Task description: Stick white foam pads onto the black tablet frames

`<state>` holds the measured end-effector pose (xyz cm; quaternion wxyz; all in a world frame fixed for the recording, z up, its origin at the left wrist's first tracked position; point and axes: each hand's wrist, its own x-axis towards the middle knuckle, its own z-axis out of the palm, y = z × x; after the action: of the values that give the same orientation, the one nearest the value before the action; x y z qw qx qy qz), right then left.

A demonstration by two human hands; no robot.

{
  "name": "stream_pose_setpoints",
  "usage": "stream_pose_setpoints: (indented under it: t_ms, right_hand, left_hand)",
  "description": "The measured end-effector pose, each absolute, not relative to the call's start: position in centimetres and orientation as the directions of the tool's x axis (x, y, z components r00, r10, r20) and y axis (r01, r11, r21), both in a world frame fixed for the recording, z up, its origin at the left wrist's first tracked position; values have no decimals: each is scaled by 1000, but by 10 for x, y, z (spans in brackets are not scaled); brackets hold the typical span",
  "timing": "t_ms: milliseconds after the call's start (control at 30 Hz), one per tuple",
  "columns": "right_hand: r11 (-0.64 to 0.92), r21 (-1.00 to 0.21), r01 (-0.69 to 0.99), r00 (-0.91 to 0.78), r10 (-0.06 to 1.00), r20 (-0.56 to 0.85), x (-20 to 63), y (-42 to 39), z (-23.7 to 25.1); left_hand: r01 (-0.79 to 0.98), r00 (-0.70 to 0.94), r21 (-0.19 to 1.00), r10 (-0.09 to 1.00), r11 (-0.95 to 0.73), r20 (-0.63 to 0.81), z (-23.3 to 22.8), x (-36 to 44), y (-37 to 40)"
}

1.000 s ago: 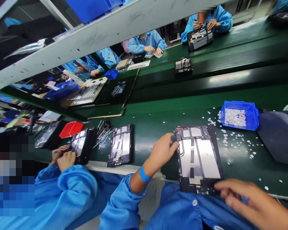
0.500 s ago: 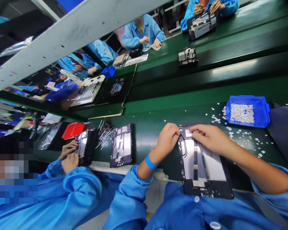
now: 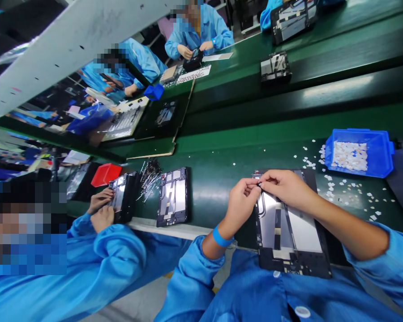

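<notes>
An opened tablet chassis with silver plates lies flat on the green bench in front of me. My left hand rests on its upper left corner, fingers curled and pinching. My right hand reaches across the top edge, its fingertips meeting those of the left at the corner. Something tiny may sit between the fingertips; I cannot make it out. Small white pads are scattered on the bench to the right of the chassis.
A blue bin of white pads stands at the right. A second chassis and loose metal pins lie to the left. A neighbouring person's hands hold another chassis beside a red tray. Other workers sit across the belt.
My right hand came up from the chassis's lower right corner to its top edge and met my left hand at the upper left corner. My view drifted slightly downward.
</notes>
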<state>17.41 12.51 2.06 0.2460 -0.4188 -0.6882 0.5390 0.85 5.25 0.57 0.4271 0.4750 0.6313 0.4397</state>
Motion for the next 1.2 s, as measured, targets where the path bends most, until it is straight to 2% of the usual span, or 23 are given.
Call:
stream_pose_setpoints:
  t_ms: [67, 167, 267, 333, 433, 533, 600, 667, 767, 867, 900, 967, 1000, 1067, 1133, 1200]
  right_hand:
    - [115, -925, 362, -486, 870, -82, 173, 122, 19]
    - [298, -840, 454, -427, 900, 89, 172, 116, 12]
    - [520, -669, 531, -462, 839, 286, 171, 109, 4]
    - [597, -593, 540, -505, 794, 339, 171, 106, 1]
    - [631, -576, 519, -543, 764, 348, 175, 106, -2]
    - [634, -588, 503, -562, 756, 335, 177, 109, -1]
    - [612, -587, 530, -540, 777, 322, 175, 108, 0]
    - [573, -582, 577, -496, 812, 308, 170, 107, 4]
    - [509, -586, 630, -431, 857, 281, 178, 112, 13]
    - [381, -549, 744, -279, 924, 263, 229, 134, 22]
    - [302, -503, 810, -193, 947, 257, 254, 144, 24]
    - [25, -276, 961, 37, 976, 215, 303, 161, 25]
    - [-57, -182, 982, 86, 984, 157, 321, 166, 24]
    - [20, -178, 984, 11, 985, 172, 333, 164, 23]
    - [275, -314, 909, -191, 943, 273, 310, 148, 23]
    - [504, -447, 739, -391, 861, 325, 265, 126, 22]
  left_hand:
    - [179, -205, 966, 967, 186, -148, 7, 10, 55]
    - [179, -220, 964, 963, 198, -157, 10, 9, 57]
    - [227, -241, 954, 960, 195, -139, 11, 6, 57]
    - [292, -241, 939, 964, 181, -111, 11, 5, 55]
    - [456, -226, 883, 974, 114, -9, 9, 3, 50]
    - [635, -158, 773, 980, 5, 124, 11, 3, 46]
    - [704, -101, 709, 981, -47, 166, 13, 4, 45]
    - [715, -80, 696, 984, -57, 162, 15, 5, 46]
    - [616, -115, 788, 990, 11, 76, 17, 7, 51]
    - [398, -152, 909, 986, 126, -70, 13, 5, 57]
    - [313, -154, 936, 981, 164, -120, 10, 3, 60]
    - [152, -152, 962, 968, 225, -202, 6, 0, 64]
    - [91, -150, 965, 962, 244, -229, 3, -2, 65]
    - [22, -159, 966, 955, 257, -250, 0, -2, 67]
    - [8, -182, 968, 952, 250, -245, -1, -1, 68]
    - [31, -201, 971, 953, 239, -228, 0, 1, 67]
